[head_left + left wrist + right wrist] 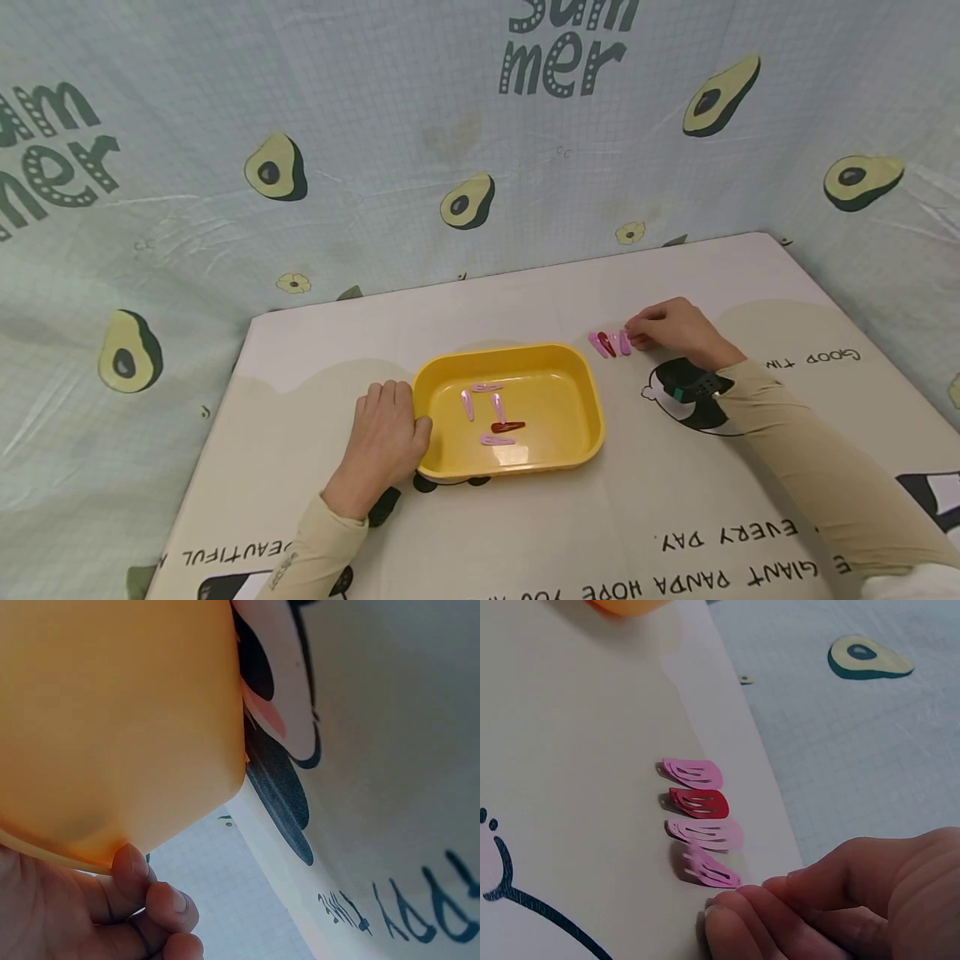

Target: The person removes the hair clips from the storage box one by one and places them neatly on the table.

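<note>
My left hand (386, 433) grips the left rim of a yellow tray (517, 472). In the left wrist view the curled fingers (169, 907) lie at the tray's rim, and its outer side (127, 735) faces the camera. Inside the tray lie several snap hair clips, pink ones and one dark red clip (507, 427). To the right of the tray, more clips stand in a row on the table. My right hand (678, 329) pinches the end of the pink hair clip (716, 871) nearest to it; that clip looks slightly blurred. Beside it are a paler pink clip (716, 834), a red clip (705, 803) and another pink clip (697, 773).
A printed cloth with panda drawings and lettering covers the table (525, 533). Behind the table's far edge hangs a pale curtain (375, 167) with avocado prints, which also runs along both sides.
</note>
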`<state>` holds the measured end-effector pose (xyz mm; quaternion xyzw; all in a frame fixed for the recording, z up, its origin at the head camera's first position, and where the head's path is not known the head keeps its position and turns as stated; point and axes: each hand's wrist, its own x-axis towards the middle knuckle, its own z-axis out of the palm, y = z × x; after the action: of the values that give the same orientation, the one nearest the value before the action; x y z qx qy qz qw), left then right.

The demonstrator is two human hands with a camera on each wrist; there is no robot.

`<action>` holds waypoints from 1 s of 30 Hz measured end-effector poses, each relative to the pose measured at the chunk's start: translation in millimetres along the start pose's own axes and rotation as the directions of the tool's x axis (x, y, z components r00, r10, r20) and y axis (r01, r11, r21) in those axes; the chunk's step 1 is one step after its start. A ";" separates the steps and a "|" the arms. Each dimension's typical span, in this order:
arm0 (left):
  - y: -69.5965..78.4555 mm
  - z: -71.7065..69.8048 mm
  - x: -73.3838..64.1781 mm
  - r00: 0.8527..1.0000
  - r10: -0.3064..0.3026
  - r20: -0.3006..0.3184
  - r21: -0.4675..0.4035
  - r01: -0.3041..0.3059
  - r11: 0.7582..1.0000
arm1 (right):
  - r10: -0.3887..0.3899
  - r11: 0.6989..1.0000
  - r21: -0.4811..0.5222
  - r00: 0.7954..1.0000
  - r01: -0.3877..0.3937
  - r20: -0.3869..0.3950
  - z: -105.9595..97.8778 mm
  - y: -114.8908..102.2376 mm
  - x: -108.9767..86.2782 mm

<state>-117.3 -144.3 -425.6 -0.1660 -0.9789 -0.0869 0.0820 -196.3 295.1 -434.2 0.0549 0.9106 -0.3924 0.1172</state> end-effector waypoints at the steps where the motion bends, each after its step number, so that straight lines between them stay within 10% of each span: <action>1: -0.1 0.0 -0.2 1.000 0.000 0.000 0.000 0.000 1.000 | 0.000 1.000 0.007 1.000 0.000 0.003 -0.6 -0.4 -0.4; 30: -1.1 1.6 -0.2 1.000 -0.022 0.004 -0.040 0.022 0.999 | -0.164 0.983 0.083 0.986 0.162 0.011 -3.3 -47.3 -20.7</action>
<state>-117.7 -145.1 -427.4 -0.1569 -0.9789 -0.1069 0.0760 -185.9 264.9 -393.5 -0.0187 0.8942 -0.4381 0.0905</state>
